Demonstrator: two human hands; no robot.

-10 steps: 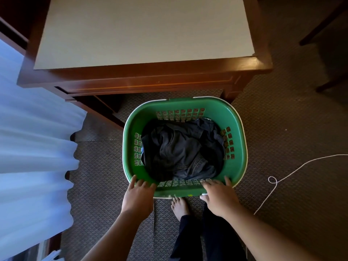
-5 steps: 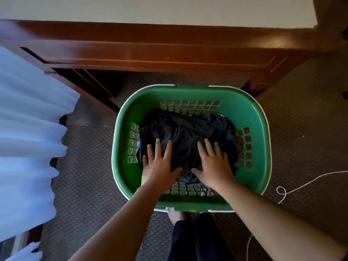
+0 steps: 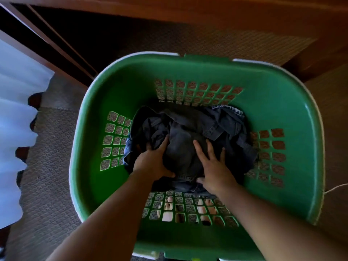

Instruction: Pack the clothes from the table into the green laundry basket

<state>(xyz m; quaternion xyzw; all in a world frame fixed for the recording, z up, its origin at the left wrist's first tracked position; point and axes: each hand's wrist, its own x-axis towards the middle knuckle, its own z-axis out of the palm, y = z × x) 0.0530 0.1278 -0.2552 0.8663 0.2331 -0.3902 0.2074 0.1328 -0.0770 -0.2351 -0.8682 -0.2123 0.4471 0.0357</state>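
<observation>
The green laundry basket [image 3: 88, 151] stands on the carpet right below me. A pile of dark grey and denim clothes [image 3: 222, 127] lies in its bottom. Both my hands are inside the basket, on top of the pile. My left hand [image 3: 153, 162] presses on the left part of the clothes, its fingertips sunk into a fold and its thumb spread toward the near edge. My right hand [image 3: 212, 166] lies flat on the cloth with its fingers spread and straight. The table top is out of view.
The dark wooden table's front rail [image 3: 207, 14] runs across the top, just beyond the basket. A pale curtain [image 3: 13, 113] hangs at the left. A white cord [image 3: 335, 188] lies on the carpet at the right. My bare feet [image 3: 167, 208] show through the near basket wall.
My hands went from the basket's near rim into the basket and now press deeper on the clothes. My head has dropped closer, so the basket fills the view.
</observation>
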